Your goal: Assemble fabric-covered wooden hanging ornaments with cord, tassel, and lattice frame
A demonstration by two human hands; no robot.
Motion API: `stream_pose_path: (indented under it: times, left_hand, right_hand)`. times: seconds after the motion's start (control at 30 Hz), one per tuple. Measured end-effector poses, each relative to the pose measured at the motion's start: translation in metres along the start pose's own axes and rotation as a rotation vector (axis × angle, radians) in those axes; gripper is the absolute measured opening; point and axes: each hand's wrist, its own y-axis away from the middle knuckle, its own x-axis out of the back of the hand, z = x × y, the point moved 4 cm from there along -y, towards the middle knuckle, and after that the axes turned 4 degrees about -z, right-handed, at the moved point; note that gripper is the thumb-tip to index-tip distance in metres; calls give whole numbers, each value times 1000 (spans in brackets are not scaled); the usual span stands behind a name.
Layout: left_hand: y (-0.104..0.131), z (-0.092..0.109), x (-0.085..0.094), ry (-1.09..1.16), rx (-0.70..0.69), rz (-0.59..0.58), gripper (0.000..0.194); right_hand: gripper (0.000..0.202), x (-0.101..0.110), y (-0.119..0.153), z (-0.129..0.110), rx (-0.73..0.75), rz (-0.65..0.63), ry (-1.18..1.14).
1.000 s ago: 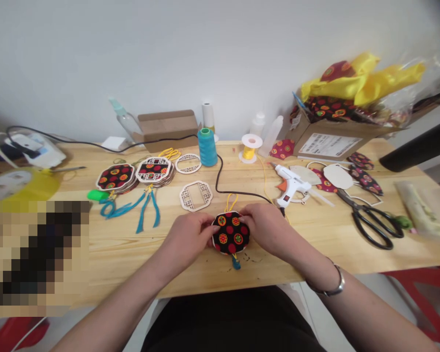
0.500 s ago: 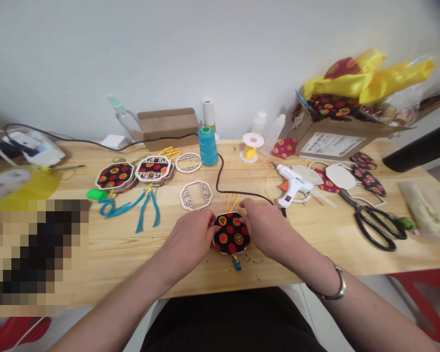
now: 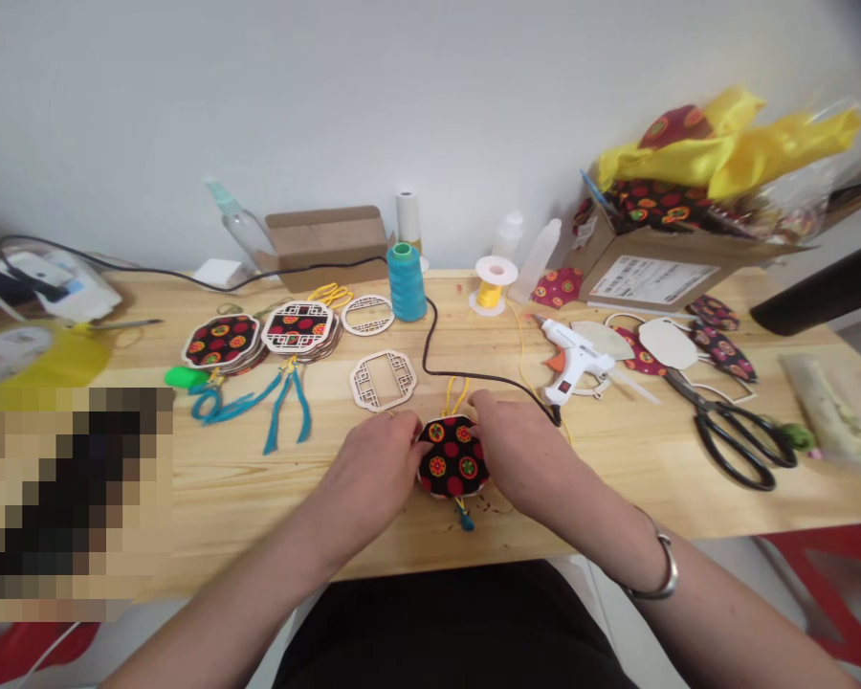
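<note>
A fabric-covered ornament [image 3: 452, 459], black with red dots and flower patterns, lies near the table's front edge. Its yellow cord loop [image 3: 456, 392] points away from me, and a blue tassel [image 3: 465, 520] hangs from the near side. My left hand [image 3: 384, 455] grips its left rim, thumb on the fabric. On the opposite rim, my right hand [image 3: 513, 445] has its fingers closed too; some fingertips are hidden. Just beyond my left hand lies a wooden lattice frame [image 3: 363, 383]. A white glue gun [image 3: 574, 359] rests past my right hand.
Stacked ornaments [image 3: 222, 342] with tassels lie at left. Blue thread [image 3: 406, 284] and a yellow cord spool [image 3: 492, 287] stand behind. Black-handled scissors [image 3: 736, 445] lie right, before a carton [image 3: 652, 277] of fabric. The glue gun's black cable [image 3: 474, 376] crosses the middle.
Both hands keep their hold on the ornament's rims, nearly still. The view has shifted very slightly; nothing has been picked up or let go.
</note>
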Motion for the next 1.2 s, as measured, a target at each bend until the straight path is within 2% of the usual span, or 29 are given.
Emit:
stream_pose_path:
  times: [0.23, 0.43, 0.53, 0.63, 0.7, 0.8, 0.9, 1.1, 1.2]
  left_hand:
    - [2, 1, -4, -24, -30, 11, 15]
    - [5, 3, -7, -196, 11, -13, 18]
    - [9, 5, -9, -189, -69, 132, 14]
    - [17, 12, -16, -72, -338, 417, 21]
    - [22, 14, -27, -33, -515, 515, 25]
    - [23, 12, -43, -37, -597, 526, 30]
    - [22, 10, -50, -48, -616, 508, 31]
    - [17, 9, -53, -37, -556, 409, 36]
    - [17, 7, -54, -27, -499, 433, 31]
  right_hand:
    - [14, 0, 3, -3, -34, -40, -8]
    - [19, -4, 5, 1, -18, -12, -29]
    - [23, -5, 6, 2, -27, -9, -31]
    - [24, -6, 6, 2, -29, 3, -31]
    - [23, -8, 7, 2, -24, 30, -37]
    - [23, -12, 7, 4, -26, 78, -45]
    - [23, -16, 7, 8, -50, 106, -63]
    - [22, -15, 3, 11, -77, 175, -138]
    - [23, -12, 0, 11, -70, 207, -142]
